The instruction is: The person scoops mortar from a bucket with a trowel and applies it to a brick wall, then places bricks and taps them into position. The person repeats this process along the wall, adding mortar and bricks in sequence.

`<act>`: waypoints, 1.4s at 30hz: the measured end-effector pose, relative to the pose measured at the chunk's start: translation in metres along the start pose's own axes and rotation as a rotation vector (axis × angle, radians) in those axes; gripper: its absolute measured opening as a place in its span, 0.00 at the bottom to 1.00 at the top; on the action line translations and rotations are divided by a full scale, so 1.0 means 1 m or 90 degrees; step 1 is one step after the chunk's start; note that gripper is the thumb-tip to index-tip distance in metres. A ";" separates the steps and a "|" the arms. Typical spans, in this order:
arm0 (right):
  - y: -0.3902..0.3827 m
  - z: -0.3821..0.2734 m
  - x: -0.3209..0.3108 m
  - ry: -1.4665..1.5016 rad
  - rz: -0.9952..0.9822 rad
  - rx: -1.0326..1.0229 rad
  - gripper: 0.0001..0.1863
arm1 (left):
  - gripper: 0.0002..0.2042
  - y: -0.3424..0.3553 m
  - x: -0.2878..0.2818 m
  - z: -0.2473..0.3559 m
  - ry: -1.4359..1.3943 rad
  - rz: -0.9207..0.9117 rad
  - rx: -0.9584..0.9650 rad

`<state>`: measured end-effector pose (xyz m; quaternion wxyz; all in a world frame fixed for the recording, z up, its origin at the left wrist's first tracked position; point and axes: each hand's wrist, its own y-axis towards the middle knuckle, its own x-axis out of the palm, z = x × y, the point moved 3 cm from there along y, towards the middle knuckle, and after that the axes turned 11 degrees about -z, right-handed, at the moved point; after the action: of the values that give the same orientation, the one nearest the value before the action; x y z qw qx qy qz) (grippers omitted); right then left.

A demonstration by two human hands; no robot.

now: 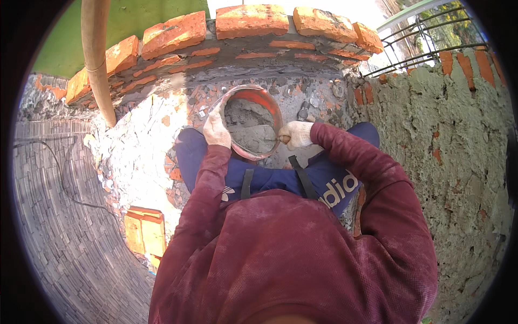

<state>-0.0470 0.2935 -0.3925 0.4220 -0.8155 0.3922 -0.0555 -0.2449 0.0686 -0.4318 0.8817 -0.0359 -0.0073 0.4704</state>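
Between my knees stands a round bucket (275, 109) with a reddish inner wall, holding grey wet mortar (243, 110). My left hand (216, 131), in a pale work glove, is closed on the bucket's left rim. Also gloved, my right hand (298, 134) is wrapped round the wooden handle of a trowel (253, 136) at the right rim. The trowel's blade reaches left into the bucket and lies in the mortar, partly coated with it.
Ahead runs a low wall of orange bricks (252, 21) with mortar joints. A wooden pole (96, 59) leans at the left. Rough mortared wall (437, 146) rises on the right, below steel rebar (426, 51). Stacked bricks (145, 232) lie at lower left; rubble (202, 97) covers the ground.
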 end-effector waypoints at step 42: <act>-0.180 -0.086 -0.224 0.507 0.374 0.035 0.20 | 0.30 0.003 -0.047 -0.035 -0.262 0.105 -0.067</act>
<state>-0.1298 0.4524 -0.1522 0.2587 -0.5743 0.7348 -0.2517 -0.2721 0.0288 -0.4657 0.8171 0.0147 -0.2085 0.5372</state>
